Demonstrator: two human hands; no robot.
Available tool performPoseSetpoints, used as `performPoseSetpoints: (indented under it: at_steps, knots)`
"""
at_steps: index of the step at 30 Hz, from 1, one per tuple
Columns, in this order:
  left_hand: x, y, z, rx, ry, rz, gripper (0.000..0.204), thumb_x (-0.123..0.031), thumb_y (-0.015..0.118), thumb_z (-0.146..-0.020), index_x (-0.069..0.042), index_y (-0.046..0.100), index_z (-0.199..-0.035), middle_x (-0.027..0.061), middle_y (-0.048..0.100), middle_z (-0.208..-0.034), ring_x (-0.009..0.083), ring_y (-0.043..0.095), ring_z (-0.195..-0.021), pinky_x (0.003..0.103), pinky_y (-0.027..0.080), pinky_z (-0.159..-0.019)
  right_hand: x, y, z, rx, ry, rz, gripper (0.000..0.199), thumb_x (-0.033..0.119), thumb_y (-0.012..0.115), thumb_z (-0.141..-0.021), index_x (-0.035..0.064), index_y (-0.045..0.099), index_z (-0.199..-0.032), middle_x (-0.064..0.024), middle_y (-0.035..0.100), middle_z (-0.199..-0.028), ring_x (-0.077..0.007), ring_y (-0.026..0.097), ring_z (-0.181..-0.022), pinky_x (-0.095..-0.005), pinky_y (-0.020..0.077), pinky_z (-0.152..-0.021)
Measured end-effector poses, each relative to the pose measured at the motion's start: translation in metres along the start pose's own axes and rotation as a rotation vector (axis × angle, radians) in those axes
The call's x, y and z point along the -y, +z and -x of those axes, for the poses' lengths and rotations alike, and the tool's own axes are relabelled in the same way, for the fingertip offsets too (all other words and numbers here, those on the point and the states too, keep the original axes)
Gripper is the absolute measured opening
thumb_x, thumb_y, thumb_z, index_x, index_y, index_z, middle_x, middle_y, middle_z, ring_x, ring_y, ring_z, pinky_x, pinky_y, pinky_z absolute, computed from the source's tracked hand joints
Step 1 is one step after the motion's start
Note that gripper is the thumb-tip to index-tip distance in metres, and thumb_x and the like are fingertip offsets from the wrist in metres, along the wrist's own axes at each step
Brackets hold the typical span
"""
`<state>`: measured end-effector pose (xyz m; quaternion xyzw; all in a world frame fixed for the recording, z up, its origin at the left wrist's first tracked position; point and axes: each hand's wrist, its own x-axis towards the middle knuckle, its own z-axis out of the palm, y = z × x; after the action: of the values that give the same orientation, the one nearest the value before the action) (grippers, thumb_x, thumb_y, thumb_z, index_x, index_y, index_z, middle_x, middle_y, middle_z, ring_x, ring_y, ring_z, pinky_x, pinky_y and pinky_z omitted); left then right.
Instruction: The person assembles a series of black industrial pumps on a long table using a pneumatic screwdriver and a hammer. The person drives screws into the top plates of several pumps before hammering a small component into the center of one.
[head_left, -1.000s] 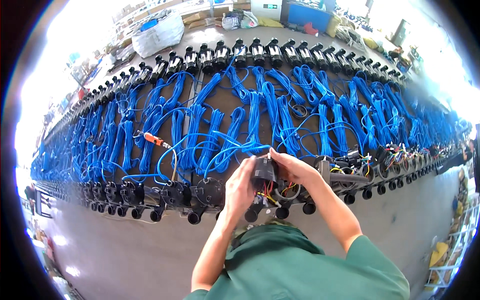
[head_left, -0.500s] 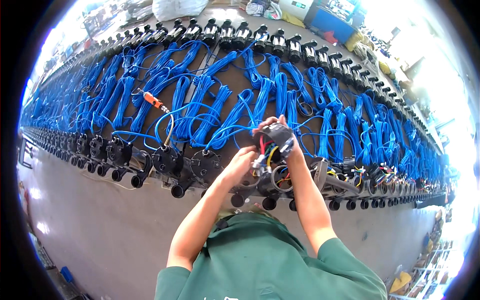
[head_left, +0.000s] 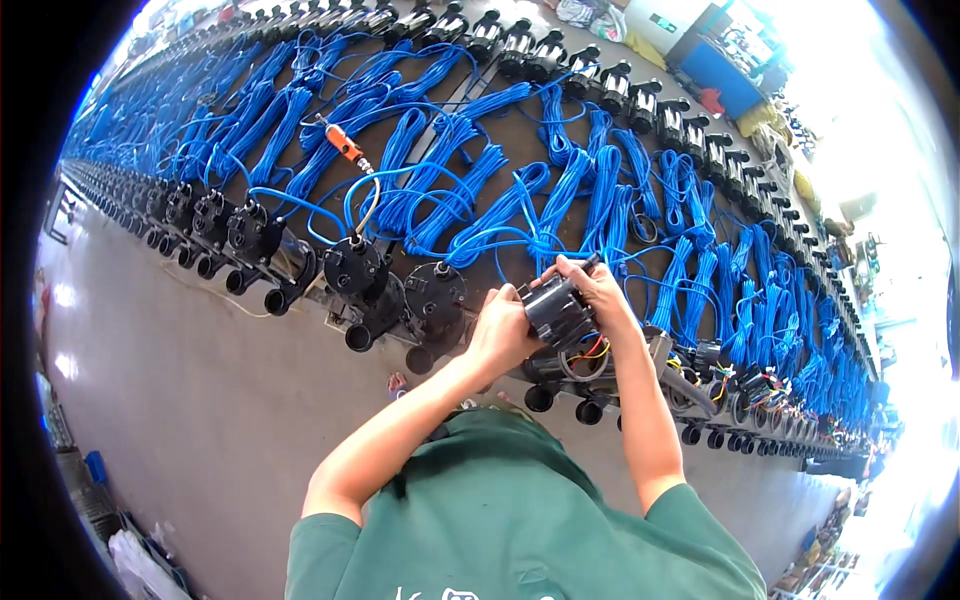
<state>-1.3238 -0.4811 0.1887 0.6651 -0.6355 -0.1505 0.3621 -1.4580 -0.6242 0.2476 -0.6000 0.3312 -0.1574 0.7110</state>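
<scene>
A black ribbed round cap [head_left: 556,310] is held over the near edge of the bench, its side turned toward me. My left hand [head_left: 503,332] grips its left end, with the fingers partly hidden behind it. My right hand [head_left: 604,298] closes round the right side, thumb and fingers along the upper rim. Just below sits an open black pump housing [head_left: 585,362], from which red and yellow wires stick out. To the left stands a housing with a round black cover [head_left: 436,296] on it. The cap's inside is hidden from me.
Bundles of blue cable [head_left: 478,225] cover the bench. An orange hand tool [head_left: 346,146] with a pale hose lies among them at the left. Black pump bodies [head_left: 548,55] line the far edge. A grey bar [head_left: 690,392] lies across the housings at the right.
The cap has turned over, so its ribbed outside shows instead of the wires. My left hand has moved from the wires onto the cap. The view has shifted and tilted.
</scene>
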Motion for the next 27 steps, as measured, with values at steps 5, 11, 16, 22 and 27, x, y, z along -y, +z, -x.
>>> performPoseSetpoints:
  at_steps: [5, 11, 16, 22, 27]
  knots:
    - [0.004, 0.017, 0.015, -0.264, -0.037, -0.035, 0.041, -0.009, 0.084, -0.055, 0.000, 0.073, -0.093, 0.0132, 0.064, -0.113, 0.0339, 0.055, -0.110, 0.043, 0.044, -0.093, -0.032, 0.010, 0.000, -0.165, -0.058, 0.055, 0.039, 0.034, 0.064, -0.103, -0.0022, 0.075, -0.094, -0.0064, 0.075, -0.084, -0.0088, 0.066, -0.071, -0.0245, 0.0531, -0.067]
    - [0.010, 0.028, 0.043, -0.325, -0.298, 0.122, 0.111, -0.009, 0.086, -0.067, 0.004, 0.021, -0.156, 0.0245, 0.038, -0.153, 0.0450, 0.041, -0.139, 0.049, 0.039, -0.113, -0.036, 0.018, -0.008, -0.182, -0.058, 0.159, 0.039, 0.033, 0.063, -0.103, -0.0036, 0.075, -0.094, -0.0073, 0.075, -0.085, -0.0093, 0.067, -0.074, -0.0252, 0.0532, -0.069]
    - [-0.001, 0.032, 0.039, 0.080, -0.508, -0.302, 0.089, -0.030, 0.064, -0.086, 0.008, 0.026, -0.156, 0.0272, 0.021, -0.166, 0.0445, 0.044, -0.137, 0.058, 0.046, -0.103, -0.039, 0.022, -0.008, -0.243, -0.089, 0.412, 0.039, 0.030, 0.061, -0.104, -0.0043, 0.076, -0.095, -0.0038, 0.073, -0.080, -0.0068, 0.063, -0.070, -0.0227, 0.0488, -0.064]
    - [-0.001, 0.012, 0.040, 0.100, -0.447, -0.206, 0.092, -0.027, 0.067, -0.088, 0.007, 0.019, -0.159, 0.0282, 0.021, -0.165, 0.0439, 0.048, -0.131, 0.052, 0.051, -0.101, -0.042, 0.033, -0.006, -0.254, -0.072, 0.344, 0.037, 0.028, 0.059, -0.106, -0.0045, 0.075, -0.096, -0.0035, 0.073, -0.080, -0.0057, 0.062, -0.069, -0.0230, 0.0489, -0.064]
    - [0.032, 0.014, 0.088, -0.071, -0.413, 0.541, 0.087, -0.018, 0.073, -0.091, 0.006, 0.023, -0.158, 0.0229, 0.048, -0.148, 0.0317, 0.061, -0.113, 0.039, 0.053, -0.096, -0.043, 0.046, -0.001, -0.339, -0.134, 0.503, 0.036, 0.029, 0.060, -0.105, -0.0024, 0.076, -0.094, -0.0001, 0.067, -0.070, -0.0049, 0.057, -0.066, -0.0247, 0.0446, -0.060]
